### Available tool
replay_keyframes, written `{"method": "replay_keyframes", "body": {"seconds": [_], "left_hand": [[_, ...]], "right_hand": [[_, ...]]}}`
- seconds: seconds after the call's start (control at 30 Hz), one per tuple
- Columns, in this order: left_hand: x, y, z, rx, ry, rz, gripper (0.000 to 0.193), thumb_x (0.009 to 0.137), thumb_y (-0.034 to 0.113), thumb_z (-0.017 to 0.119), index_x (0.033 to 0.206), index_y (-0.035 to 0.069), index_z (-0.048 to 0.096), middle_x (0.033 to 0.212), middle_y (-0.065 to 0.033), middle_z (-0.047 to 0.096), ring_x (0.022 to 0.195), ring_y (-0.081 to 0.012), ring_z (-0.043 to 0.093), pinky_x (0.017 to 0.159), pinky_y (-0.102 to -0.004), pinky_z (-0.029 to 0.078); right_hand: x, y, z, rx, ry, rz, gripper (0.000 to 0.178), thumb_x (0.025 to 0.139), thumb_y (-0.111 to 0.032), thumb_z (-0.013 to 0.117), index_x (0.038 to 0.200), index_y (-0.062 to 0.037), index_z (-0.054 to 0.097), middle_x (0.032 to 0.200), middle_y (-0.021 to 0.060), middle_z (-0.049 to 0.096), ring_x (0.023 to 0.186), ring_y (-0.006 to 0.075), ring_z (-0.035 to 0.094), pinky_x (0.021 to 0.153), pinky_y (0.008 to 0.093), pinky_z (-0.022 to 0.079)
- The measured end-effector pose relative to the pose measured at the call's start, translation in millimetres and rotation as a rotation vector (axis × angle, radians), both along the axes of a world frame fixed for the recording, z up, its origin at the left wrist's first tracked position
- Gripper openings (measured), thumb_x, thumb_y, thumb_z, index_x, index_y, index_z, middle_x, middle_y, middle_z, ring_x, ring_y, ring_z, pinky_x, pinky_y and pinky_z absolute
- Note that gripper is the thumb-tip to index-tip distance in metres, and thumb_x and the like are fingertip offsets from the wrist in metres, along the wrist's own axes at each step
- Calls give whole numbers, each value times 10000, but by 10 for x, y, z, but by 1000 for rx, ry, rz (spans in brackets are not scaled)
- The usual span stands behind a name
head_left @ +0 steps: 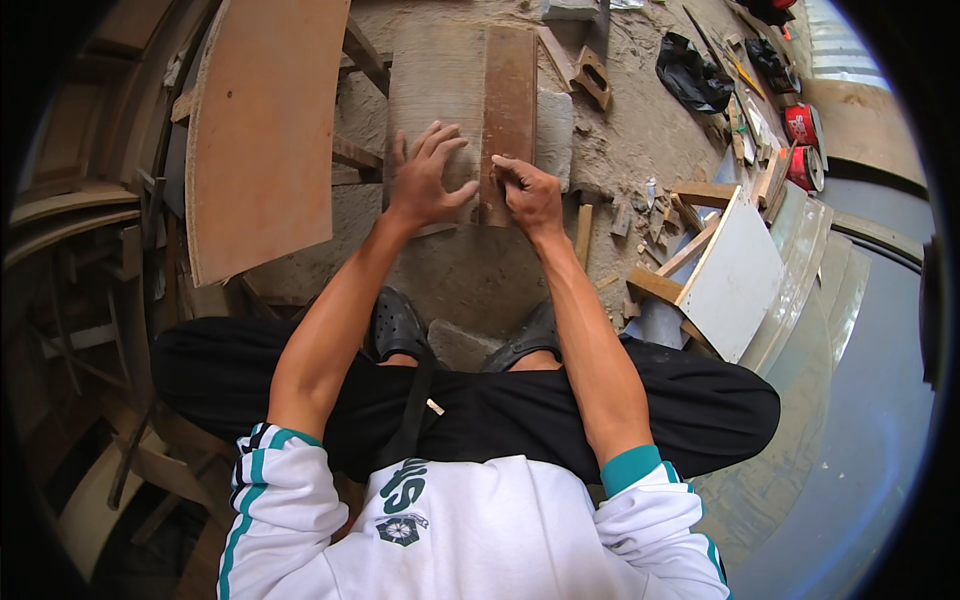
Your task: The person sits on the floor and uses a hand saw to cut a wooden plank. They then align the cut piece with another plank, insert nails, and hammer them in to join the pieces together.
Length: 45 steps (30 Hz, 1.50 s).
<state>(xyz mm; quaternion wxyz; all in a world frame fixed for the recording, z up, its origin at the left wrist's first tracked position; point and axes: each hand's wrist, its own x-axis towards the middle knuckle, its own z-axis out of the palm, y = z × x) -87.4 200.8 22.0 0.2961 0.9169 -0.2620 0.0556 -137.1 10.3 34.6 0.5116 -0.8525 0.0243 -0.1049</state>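
In front of me lies a wide pale wooden board, with a darker reddish-brown plank along its right side. My left hand is over the pale board, its fingers spread and nothing in them; whether it touches the wood I cannot tell. Just to its right, over the near part of the brown plank, my right hand is closed, thumb and index finger pressed together. Anything it pinches is too small or hidden to make out.
A large plywood sheet stands at the left. Beyond the boards lies a handsaw with a wooden handle. To the right are a black plastic bag, red cans, wood offcuts and a white panel on a wooden frame.
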Motion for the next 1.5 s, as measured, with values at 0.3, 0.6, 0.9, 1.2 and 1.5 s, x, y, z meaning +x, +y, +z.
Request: {"method": "replay_keyframes", "body": {"seconds": [0.3,0.6,0.9,1.2,1.5], "left_hand": [[11,-270,111,-272,-12,14,120,764,203,772,872,170,730,890,28,721,982,-156,644,964,-385,358],[-25,-258,-33,-216,-81,-8,120,757,207,776,862,161,741,876,9,728,941,-158,654,941,-364,371],[18,-210,-27,-207,-62,-61,105,808,208,761,889,142,748,901,1,741,939,-160,660,932,-353,395],[62,-223,65,-113,-110,-138,104,835,212,740,911,141,744,920,-1,739,942,-163,663,933,-348,408],[59,-213,-19,-143,-113,-156,109,877,234,693,926,143,727,959,16,736,981,-160,658,938,-342,410]], "right_hand": [[-12,-38,11,-46,-51,55,356,813,52,557,1106,-76,715,1071,143,704,990,293,690,864,356,554],[-43,-25,27,-97,-87,114,371,796,59,554,1102,-72,716,1134,115,693,1031,285,676,898,344,550],[-40,-557,115,70,135,-556,228,901,-128,608,1076,-43,726,1058,139,729,957,245,705,848,316,534],[-657,-1114,-687,-319,1124,-720,666,810,-394,667,1358,-55,498,1362,210,523,1262,376,506,1068,445,404],[-986,-1162,-1145,-358,1024,-505,690,767,-339,755,1315,-19,482,1259,253,585,1189,387,561,1007,461,444]]}}
